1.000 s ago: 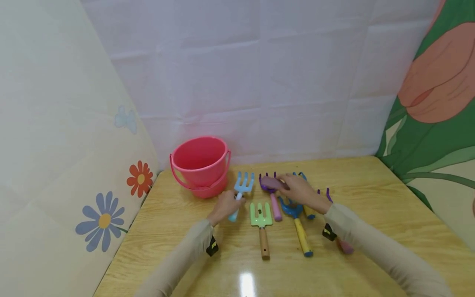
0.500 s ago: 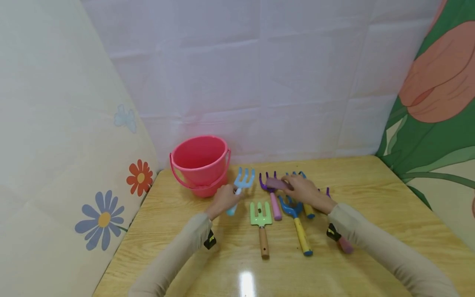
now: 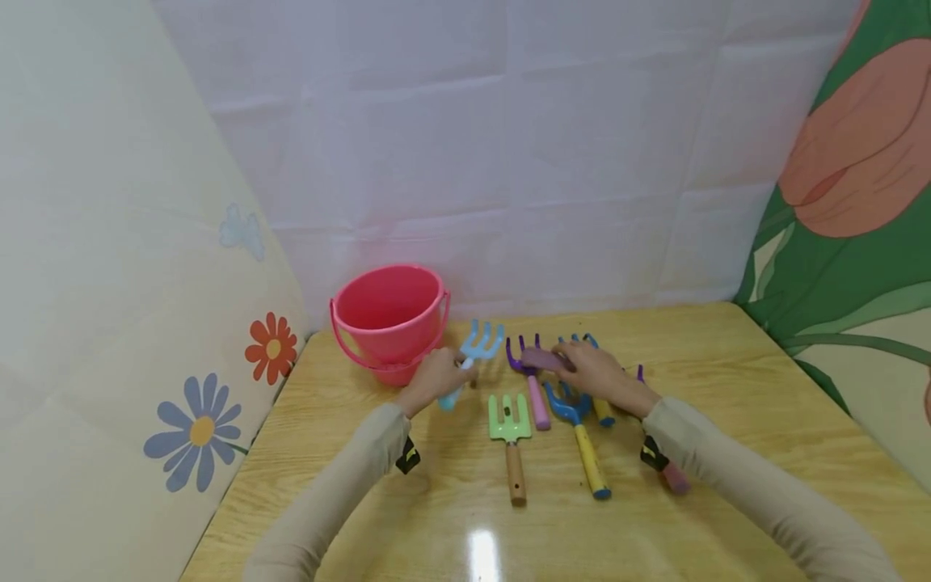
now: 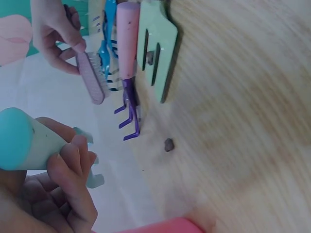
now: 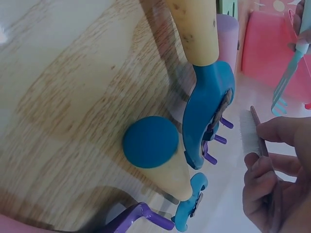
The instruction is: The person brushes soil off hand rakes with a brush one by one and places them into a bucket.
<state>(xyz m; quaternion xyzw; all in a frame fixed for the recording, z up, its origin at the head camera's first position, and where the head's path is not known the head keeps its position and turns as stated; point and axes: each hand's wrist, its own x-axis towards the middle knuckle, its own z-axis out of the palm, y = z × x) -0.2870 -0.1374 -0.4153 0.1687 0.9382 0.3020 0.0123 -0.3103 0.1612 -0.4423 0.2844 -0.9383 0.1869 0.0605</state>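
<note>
My left hand [image 3: 436,378] grips the pale handle of a light blue hand rake [image 3: 483,343], raised off the table beside the bucket. Its tines point away from me. My right hand [image 3: 598,373] holds a mauve brush [image 3: 541,359], whose pale bristles face the tools in the right wrist view. Below the brush lies a purple hand rake with a pink handle [image 3: 538,402]. A blue cultivator with a yellow handle [image 3: 592,462] lies nearer me, dark clumps stuck on its blue head [image 5: 199,116]. Left of it lies a green hand fork [image 3: 510,419] with a wooden handle.
A pink bucket [image 3: 389,343] stands at the table's back left, its handle hanging in front. Another blue tool with a yellow handle [image 5: 165,179] and a purple tool with a pink handle [image 3: 676,478] lie partly under my right arm. A dark clump [image 4: 168,144] sits on the wood.
My left hand has lifted the light blue rake and carried it a little away from me, towards the back. My right hand has shifted slightly right with the brush, then stayed.
</note>
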